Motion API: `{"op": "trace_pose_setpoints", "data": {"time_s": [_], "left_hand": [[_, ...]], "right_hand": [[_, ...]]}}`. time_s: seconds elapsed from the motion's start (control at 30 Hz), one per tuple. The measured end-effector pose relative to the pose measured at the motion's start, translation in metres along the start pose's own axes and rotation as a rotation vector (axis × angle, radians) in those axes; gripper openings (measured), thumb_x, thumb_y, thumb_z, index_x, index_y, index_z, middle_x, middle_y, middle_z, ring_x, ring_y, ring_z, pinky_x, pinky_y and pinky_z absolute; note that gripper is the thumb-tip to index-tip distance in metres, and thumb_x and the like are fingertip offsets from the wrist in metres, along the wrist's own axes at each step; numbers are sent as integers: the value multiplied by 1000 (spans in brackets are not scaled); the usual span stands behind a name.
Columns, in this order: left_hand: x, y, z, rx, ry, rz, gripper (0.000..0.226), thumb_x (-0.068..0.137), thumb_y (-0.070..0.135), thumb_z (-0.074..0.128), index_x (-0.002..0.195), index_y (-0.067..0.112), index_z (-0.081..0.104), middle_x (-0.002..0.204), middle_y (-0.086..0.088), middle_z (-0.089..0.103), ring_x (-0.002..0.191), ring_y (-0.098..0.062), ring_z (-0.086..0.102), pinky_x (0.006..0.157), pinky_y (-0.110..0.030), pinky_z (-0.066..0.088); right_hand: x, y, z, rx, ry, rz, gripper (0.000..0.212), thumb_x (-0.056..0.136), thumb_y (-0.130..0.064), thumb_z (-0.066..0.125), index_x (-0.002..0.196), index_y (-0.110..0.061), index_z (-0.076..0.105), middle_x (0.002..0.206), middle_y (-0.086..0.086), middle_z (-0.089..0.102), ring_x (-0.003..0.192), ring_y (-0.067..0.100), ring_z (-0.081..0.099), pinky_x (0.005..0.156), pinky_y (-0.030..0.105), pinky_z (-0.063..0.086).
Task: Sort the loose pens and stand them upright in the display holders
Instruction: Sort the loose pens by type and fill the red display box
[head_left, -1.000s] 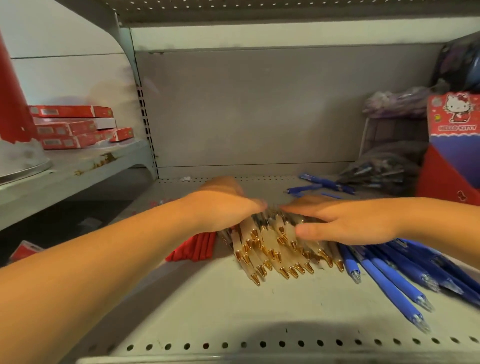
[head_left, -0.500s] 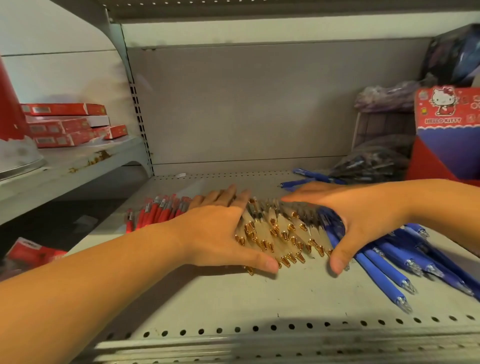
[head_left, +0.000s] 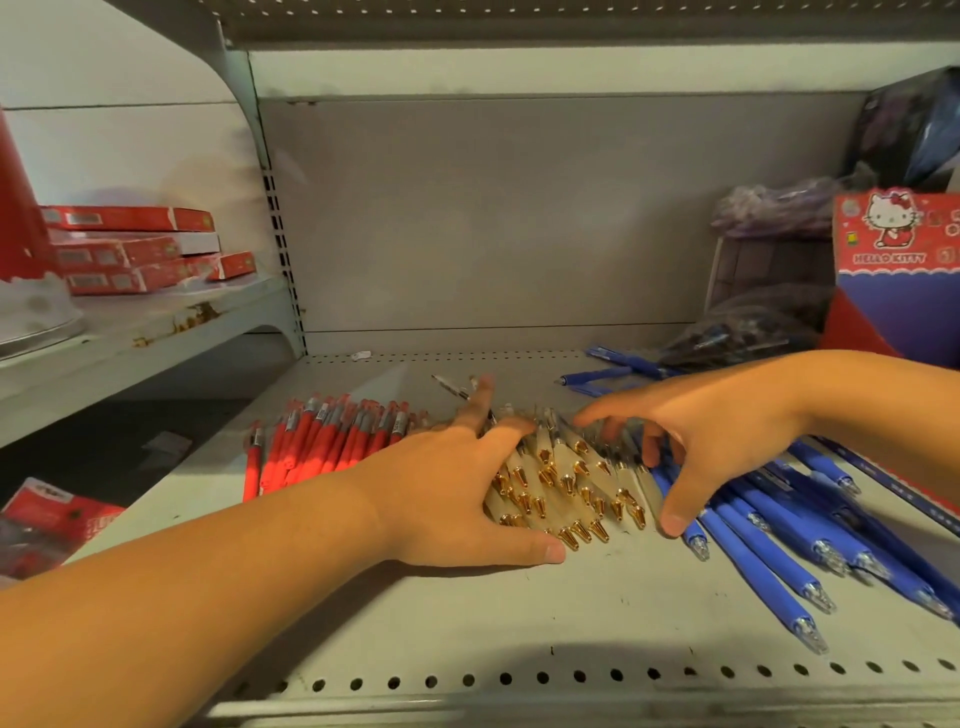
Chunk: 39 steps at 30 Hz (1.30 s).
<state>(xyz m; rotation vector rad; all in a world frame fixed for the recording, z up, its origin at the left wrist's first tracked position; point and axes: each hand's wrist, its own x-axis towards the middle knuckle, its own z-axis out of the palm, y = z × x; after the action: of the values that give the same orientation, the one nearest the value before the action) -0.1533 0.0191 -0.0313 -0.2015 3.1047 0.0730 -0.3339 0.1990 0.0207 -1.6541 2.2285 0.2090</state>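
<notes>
Fingers (head_left: 480, 402) of the left hand (head_left: 452, 499) lie spread along one flank of the heap of cream plastic pens with gold metal tips (head_left: 566, 486). The right hand (head_left: 722, 431) arches loosely over the other flank, and neither closes round anything. The heap lies flat on the grey metal shelf (head_left: 519, 613), between red pens (head_left: 332, 441) and blue pens (head_left: 769, 545). Light, stiff and smooth, these barrels will probably roll and slip — best gathered as a bundle at mid-barrel.
</notes>
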Motion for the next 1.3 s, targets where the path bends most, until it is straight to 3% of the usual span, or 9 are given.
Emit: {"op": "trace_pose_setpoints", "data": {"time_s": [0.1, 0.3, 0.57, 0.73, 0.87, 1.0, 1.1, 1.23, 1.3], "left_hand": [[-2, 2, 0, -27, 10, -13, 104, 67, 91, 48, 150, 48, 2, 161, -2, -26, 141, -36, 37, 118, -42, 31], [0, 16, 3, 56, 80, -57, 114, 61, 96, 44, 152, 37, 10, 164, -7, -18, 139, -39, 39, 115, -45, 31], [2, 9, 2, 78, 98, -59, 106, 62, 98, 39, 149, 41, 18, 165, -4, -10, 134, -34, 47, 112, -43, 38], [5, -3, 0, 0, 79, -45, 101, 64, 95, 44, 148, 47, 15, 166, -4, -6, 143, -27, 37, 115, -42, 35], [5, -10, -1, -18, 54, 10, 100, 65, 94, 45, 148, 48, 14, 166, 1, 11, 146, -22, 31, 115, -42, 36], [0, -15, -7, -107, 23, 2, 93, 61, 92, 54, 137, 43, 34, 132, 12, 56, 108, -11, 60, 95, -35, 53], [-3, -20, -11, -235, 18, -9, 81, 57, 92, 58, 122, 47, 42, 109, 22, 62, 94, -1, 62, 87, -32, 55], [-5, -26, -19, -306, 45, -54, 94, 58, 102, 29, 135, 48, 36, 117, 21, 62, 100, -2, 61, 90, -33, 54], [-4, -28, -22, -289, 72, -89, 94, 61, 100, 19, 140, 50, 29, 125, 17, 58, 105, -5, 58, 91, -33, 51]], "right_hand": [[2, -10, -7, 17, -8, -34, 94, 76, -38, 83, 148, -40, 23, 139, -17, 44, 107, 5, 56, 76, 12, 52], [9, -22, -8, 102, -45, -60, 83, 69, -55, 81, 138, -37, 38, 124, -20, 54, 113, 5, 57, 99, 35, 51], [8, -26, -20, 306, -205, -31, 117, 50, -70, 82, 148, -37, 28, 144, -8, 50, 125, 18, 56, 104, 41, 48], [17, -38, -14, 331, -141, 147, 94, 71, -84, 43, 152, -44, 18, 156, -4, 36, 119, 17, 56, 94, 30, 54], [33, -50, 1, 78, -38, 188, 99, 72, -88, 27, 155, -42, 0, 163, -2, 22, 147, 25, 26, 117, 43, 29], [40, -58, 6, 102, -48, 176, 109, 62, -89, 19, 156, -35, 12, 162, 1, 23, 148, 26, 22, 119, 45, 23], [42, -61, 6, 80, -29, 166, 110, 60, -90, 18, 154, -34, 24, 158, 2, 31, 144, 26, 31, 116, 45, 28], [40, -57, 9, 85, 13, 183, 110, 60, -97, 14, 153, -43, -11, 166, 3, 8, 148, 29, 21, 117, 48, 24], [39, -56, 11, 82, 37, 166, 107, 60, -97, 12, 152, -45, -10, 163, 2, 19, 142, 25, 35, 113, 45, 33]]}}
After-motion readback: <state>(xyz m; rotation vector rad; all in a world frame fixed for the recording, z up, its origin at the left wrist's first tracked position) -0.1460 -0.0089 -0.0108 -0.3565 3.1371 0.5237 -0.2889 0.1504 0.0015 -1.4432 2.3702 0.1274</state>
